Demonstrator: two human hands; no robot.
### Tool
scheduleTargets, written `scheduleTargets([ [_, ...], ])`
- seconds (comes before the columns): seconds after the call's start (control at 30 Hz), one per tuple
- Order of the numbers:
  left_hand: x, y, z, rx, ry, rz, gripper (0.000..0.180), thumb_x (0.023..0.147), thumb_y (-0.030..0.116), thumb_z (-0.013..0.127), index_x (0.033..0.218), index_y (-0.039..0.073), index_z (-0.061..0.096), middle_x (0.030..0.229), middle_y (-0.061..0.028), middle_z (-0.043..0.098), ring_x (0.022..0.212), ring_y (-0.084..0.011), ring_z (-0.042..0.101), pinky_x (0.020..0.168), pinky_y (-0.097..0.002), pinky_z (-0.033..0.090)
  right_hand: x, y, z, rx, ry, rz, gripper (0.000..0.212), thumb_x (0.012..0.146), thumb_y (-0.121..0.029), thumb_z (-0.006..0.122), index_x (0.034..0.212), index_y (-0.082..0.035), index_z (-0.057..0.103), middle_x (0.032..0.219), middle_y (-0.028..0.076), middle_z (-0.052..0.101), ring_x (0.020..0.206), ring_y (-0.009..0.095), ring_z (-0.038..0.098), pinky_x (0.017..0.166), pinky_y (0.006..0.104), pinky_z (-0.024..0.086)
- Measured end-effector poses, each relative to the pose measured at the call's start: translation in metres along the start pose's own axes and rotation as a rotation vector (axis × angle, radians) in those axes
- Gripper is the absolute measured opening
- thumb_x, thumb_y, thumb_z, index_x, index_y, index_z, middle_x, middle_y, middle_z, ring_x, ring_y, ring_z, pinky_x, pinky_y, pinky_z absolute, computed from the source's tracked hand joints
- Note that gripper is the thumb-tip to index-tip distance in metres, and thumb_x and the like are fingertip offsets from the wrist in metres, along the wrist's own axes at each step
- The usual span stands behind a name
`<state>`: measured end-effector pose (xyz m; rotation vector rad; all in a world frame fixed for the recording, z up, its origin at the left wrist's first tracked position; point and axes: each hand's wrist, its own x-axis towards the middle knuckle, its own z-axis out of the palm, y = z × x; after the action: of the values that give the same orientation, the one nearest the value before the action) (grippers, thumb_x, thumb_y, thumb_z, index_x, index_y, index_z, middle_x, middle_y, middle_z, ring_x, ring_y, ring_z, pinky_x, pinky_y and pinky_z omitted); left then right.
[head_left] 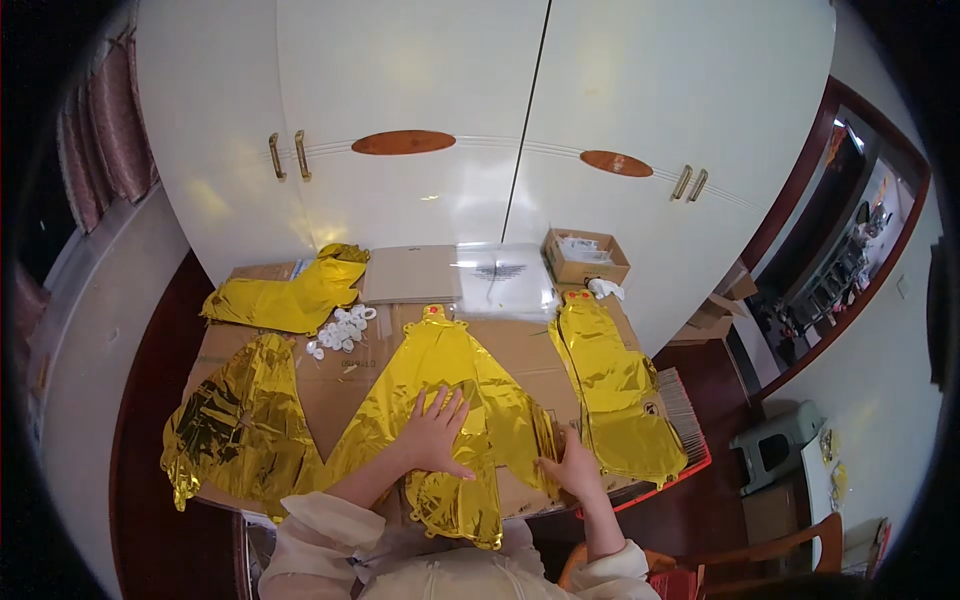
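A flat, deflated gold foil balloon (440, 355) lies spread across the cardboard in front of me, its narrow top pointing away and its lower end hanging over the near edge. My left hand (437, 436) rests palm down on its middle, fingers spread. At the balloon's right-hand flap, my right hand (574, 467) has its thumb over the foil edge and its fingers close beside it; the grip is partly hidden. More gold foil pieces lie around: a dark, shiny one (245, 425) at left, a folded one (290, 295) at far left, and a flat one (610, 390) at right.
White rings (343, 330) lie heaped behind the left foil. Along the back are grey-brown card sheets (408, 273), clear plastic bags (505, 282) and an open cardboard box (585, 257). White cupboards (400, 80) stand behind. A red-rimmed rack (690, 425) and a grey stool (775, 445) are at right.
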<state>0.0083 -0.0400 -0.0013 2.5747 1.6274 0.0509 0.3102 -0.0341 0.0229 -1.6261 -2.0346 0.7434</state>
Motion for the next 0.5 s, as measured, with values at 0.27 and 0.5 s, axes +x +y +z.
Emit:
scheduleTargets([
  [0.27,0.0,-0.001,-0.001,0.032,-0.04,-0.007,0.134,0.061,0.095,0.046,0.152,-0.001,0.023,0.159,-0.0233,0.016,0.148,-0.0411,0.01,0.116,-0.062,0.004,-0.001,0.047,0.029,0.434,-0.216,-0.003,0.025,0.086,-0.013,0.068,0.105,0.0,0.059,0.082,0.0,0.058,0.072,0.006,0.05,0.063,0.0243,0.044],
  [0.5,-0.003,-0.005,-0.007,0.035,-0.067,-0.011,0.135,0.061,0.095,0.048,0.153,0.0,0.019,0.16,-0.0218,0.014,0.149,-0.0402,0.008,0.116,-0.0611,0.004,-0.005,0.03,0.029,0.456,-0.081,0.026,0.017,0.087,-0.007,0.066,0.099,-0.001,0.057,0.088,0.002,0.061,0.078,0.008,0.055,0.07,0.0254,0.048],
])
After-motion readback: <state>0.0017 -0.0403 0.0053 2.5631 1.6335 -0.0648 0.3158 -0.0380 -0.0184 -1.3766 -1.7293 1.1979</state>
